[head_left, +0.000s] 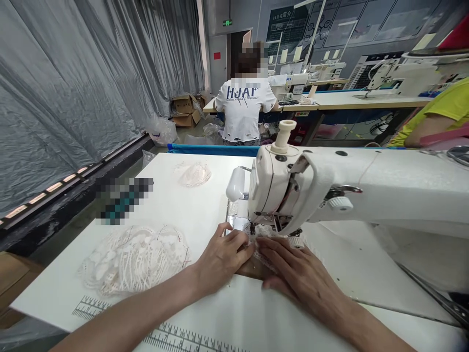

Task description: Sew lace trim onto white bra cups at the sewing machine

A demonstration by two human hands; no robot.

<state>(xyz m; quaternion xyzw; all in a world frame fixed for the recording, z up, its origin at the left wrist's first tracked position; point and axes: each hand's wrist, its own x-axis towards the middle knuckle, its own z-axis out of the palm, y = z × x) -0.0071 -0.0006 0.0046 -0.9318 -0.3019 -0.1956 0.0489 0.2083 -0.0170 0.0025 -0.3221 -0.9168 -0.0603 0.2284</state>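
A white sewing machine [351,181] stands over the table, its needle area low and partly hidden. Just under its head lies a piece of white lace [266,231]. My left hand [225,252] is at the left of this lace, thumb and fingers drawn together on its edge. Flat over the lace's right side rests my right hand [293,266], fingers stretched toward the presser foot area. A brown patch of the machine bed shows between the two hands. To the left sits a large pile of white lace pieces [142,259]; a smaller lace pile [196,174] lies farther back.
Ruler marks [176,337] run along the front of the white table [161,195]. Black scissors [428,288] lie at the right. A person in a white shirt [244,107] sits ahead at another bench; a yellow sleeve [436,110] shows at right. Cardboard boxes [185,111] stand behind.
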